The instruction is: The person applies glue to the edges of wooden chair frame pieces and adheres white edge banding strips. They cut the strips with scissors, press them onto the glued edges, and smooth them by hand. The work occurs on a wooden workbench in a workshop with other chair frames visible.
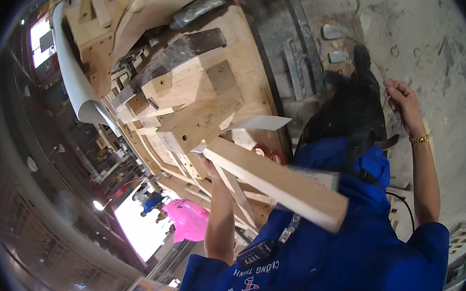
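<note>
Finding 1: the timber piece (pixel 280 183), a pale beam with at least 1 thinner strut (pixel 236 195) angled off its far end, runs from the centre of the view toward 4 o'clock, across the front of the person's blue shirt (pixel 343 263).

Finding 2: the left hand (pixel 209 168), just off centre toward 8 o'clock, is closed about the far end of the piece. Most of its fingers are hidden behind the timber, so the tightness of the grip cannot be confirmed.

Finding 3: the right hand (pixel 403 103), near 3 o'clock, is well apart from the piece. Its fingers are half curled; whether they hold anything thin cannot be told. A bracelet (pixel 419 139) sits on that wrist.

Finding 4: a wooden block assembly (pixel 200 123) stands on the workbench (pixel 248 61) toward 11 o'clock, close to the held end. A white sheet (pixel 261 122) lies at about 2 o'clock from centre. A pink bag (pixel 187 220) shows at 7 o'clock.

Assessment: the step in hand is judged to be 1-handed handling of the timber piece beside the bench. Any next move calls for a steady left hold, with the beam's near end at 4 o'clock kept clear of the body.
</note>
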The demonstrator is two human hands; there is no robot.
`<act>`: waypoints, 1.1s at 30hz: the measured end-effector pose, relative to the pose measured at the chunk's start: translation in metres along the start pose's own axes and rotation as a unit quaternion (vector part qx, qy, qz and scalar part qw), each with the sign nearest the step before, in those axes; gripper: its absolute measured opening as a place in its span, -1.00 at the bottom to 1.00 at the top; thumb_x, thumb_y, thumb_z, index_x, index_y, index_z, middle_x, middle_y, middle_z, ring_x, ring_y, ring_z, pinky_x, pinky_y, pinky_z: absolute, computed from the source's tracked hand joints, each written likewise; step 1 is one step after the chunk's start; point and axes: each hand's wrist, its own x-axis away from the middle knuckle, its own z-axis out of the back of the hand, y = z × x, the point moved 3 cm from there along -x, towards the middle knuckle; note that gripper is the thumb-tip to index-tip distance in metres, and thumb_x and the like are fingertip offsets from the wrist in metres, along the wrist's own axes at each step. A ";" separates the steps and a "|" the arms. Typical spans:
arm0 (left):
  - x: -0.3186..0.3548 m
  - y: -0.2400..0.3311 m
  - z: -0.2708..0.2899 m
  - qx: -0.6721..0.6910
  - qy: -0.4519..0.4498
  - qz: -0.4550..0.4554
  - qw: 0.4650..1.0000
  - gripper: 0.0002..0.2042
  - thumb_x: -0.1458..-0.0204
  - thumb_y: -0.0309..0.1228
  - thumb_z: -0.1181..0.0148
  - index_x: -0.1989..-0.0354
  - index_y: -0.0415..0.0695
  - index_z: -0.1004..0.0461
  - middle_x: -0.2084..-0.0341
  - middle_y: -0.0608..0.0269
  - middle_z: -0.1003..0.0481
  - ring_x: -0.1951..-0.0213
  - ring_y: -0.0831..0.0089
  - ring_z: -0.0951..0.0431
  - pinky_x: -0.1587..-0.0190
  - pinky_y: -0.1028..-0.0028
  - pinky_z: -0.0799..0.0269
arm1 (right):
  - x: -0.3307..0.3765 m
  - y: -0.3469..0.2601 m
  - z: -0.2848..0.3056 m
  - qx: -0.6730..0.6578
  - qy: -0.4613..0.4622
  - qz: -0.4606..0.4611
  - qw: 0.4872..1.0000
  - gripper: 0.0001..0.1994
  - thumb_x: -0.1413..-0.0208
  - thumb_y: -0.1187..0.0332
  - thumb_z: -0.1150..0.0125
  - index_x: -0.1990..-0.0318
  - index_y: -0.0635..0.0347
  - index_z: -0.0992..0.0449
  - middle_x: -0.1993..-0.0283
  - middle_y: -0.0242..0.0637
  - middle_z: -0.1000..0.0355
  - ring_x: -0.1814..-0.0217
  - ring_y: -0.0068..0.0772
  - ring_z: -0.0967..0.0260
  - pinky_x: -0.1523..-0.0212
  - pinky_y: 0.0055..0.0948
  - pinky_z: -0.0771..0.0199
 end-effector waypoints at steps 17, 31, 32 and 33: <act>0.042 0.045 -0.013 -0.335 0.083 -0.052 0.937 -0.65 -0.23 -0.14 0.08 0.11 -0.23 -0.35 0.50 0.10 -0.44 0.49 0.29 -0.48 0.44 0.36 -0.43 | -0.104 -0.053 -0.044 0.082 -0.167 0.219 0.958 -0.71 -0.12 0.29 -0.15 0.08 0.28 -0.52 0.46 -0.48 -0.40 0.51 -0.75 -0.17 0.51 -0.66 -0.18; 0.037 0.018 -0.089 -0.536 0.281 -0.124 0.786 -0.51 -0.23 0.08 0.27 0.37 -0.13 -0.36 0.70 0.29 -0.32 0.72 0.47 -0.31 0.68 0.48 -0.21 | -0.105 0.045 0.049 -0.097 -0.143 0.357 0.918 -0.71 -0.10 0.27 -0.17 0.07 0.22 -0.53 0.42 -0.47 -0.45 0.49 -0.74 -0.22 0.46 -0.66 -0.28; 0.036 0.016 -0.091 -0.538 0.271 -0.118 0.789 -0.51 -0.23 0.08 0.28 0.37 -0.12 -0.35 0.71 0.28 -0.32 0.72 0.46 -0.31 0.68 0.48 -0.21 | -0.106 0.055 0.057 -0.103 -0.135 0.355 0.919 -0.71 -0.10 0.27 -0.17 0.07 0.22 -0.53 0.42 -0.48 -0.45 0.49 -0.74 -0.22 0.47 -0.66 -0.27; 0.036 0.016 -0.092 -0.537 0.265 -0.115 0.793 -0.52 -0.23 0.07 0.28 0.37 -0.12 -0.35 0.71 0.28 -0.32 0.72 0.46 -0.31 0.68 0.47 -0.20 | -0.108 0.060 0.065 -0.108 -0.131 0.355 0.919 -0.71 -0.10 0.27 -0.17 0.07 0.22 -0.53 0.42 -0.48 -0.44 0.49 -0.75 -0.21 0.47 -0.66 -0.26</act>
